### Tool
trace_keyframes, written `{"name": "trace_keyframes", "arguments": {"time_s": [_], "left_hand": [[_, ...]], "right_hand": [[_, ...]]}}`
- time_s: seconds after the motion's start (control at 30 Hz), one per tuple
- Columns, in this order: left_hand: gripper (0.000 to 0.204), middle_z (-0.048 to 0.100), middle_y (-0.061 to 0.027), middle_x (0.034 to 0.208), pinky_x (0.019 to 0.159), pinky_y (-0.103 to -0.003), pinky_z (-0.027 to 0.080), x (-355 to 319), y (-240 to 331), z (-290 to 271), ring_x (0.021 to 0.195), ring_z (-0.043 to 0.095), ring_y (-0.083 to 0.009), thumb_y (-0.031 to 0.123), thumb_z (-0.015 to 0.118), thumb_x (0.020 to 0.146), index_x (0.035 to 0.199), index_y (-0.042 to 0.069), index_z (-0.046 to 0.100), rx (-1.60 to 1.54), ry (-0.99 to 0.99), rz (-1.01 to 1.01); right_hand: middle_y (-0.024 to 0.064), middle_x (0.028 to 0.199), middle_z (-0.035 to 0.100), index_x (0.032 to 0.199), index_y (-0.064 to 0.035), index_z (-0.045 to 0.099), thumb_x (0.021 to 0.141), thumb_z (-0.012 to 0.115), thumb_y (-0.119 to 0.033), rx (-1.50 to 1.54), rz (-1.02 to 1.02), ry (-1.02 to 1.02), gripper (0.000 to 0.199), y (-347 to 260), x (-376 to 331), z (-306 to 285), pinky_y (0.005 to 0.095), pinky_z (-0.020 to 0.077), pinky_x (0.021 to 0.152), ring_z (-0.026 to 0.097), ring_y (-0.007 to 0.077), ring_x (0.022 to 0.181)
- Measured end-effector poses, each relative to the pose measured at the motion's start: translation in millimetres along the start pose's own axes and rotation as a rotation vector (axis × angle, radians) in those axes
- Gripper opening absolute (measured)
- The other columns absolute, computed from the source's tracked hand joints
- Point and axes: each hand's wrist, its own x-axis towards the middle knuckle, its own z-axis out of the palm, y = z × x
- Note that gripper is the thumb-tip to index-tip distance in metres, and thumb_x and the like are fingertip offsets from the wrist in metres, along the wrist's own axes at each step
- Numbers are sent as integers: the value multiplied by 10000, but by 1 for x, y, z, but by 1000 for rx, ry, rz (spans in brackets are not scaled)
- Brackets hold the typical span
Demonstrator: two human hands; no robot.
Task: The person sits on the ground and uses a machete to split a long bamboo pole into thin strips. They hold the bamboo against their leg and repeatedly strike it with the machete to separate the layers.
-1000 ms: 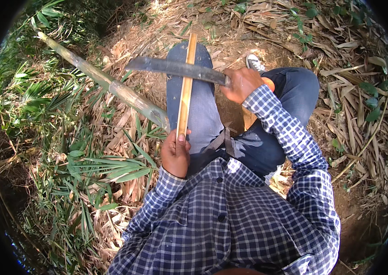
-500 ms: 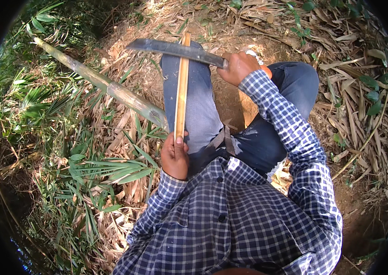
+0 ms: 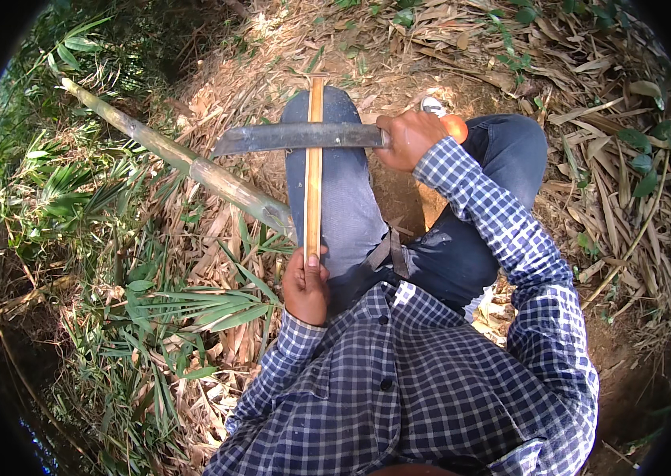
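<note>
One head view. Long pale-yellow bamboo strip [image 3: 314, 166] lies along the left thigh; left hand [image 3: 306, 287] fingers closed round its near end. Right hand [image 3: 408, 138] fully clenched on the handle of a broad dark steel blade [image 3: 297, 136], laid crosswise near the far end. Strip looks smooth; shaving judged mostly done, far end remaining.

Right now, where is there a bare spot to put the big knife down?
Barest is the brown dirt patch between the two legs, below the right hand gripping the knife. Left of the bamboo strip is crowded: bamboo pole, green leaves. Dry leaves cover the right side.
</note>
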Motion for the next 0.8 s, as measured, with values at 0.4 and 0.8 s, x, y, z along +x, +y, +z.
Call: {"name": "trace_keyframes", "arguments": {"time_s": [0.4, 0.8], "left_hand": [[283, 597, -68, 696, 470, -222, 471, 17, 11, 0, 529, 565, -111, 211, 407, 1038, 1167, -4, 538, -54, -192, -90], [287, 386, 27, 615, 340, -219, 268, 23, 32, 14, 370, 313, -61, 259, 387, 1058, 1035, 17, 539, -163, -189, -121]], "right_hand": [[190, 698, 668, 945, -48, 712, 782, 649, -299, 389, 246, 74, 305, -7, -48, 3, 469, 537, 678, 680, 350, 693], [167, 594, 627, 901, -79, 665, 755, 690, -367, 227, -12, 48, 324, -26, -72, 29, 476, 524, 573, 667, 359, 609]]}}
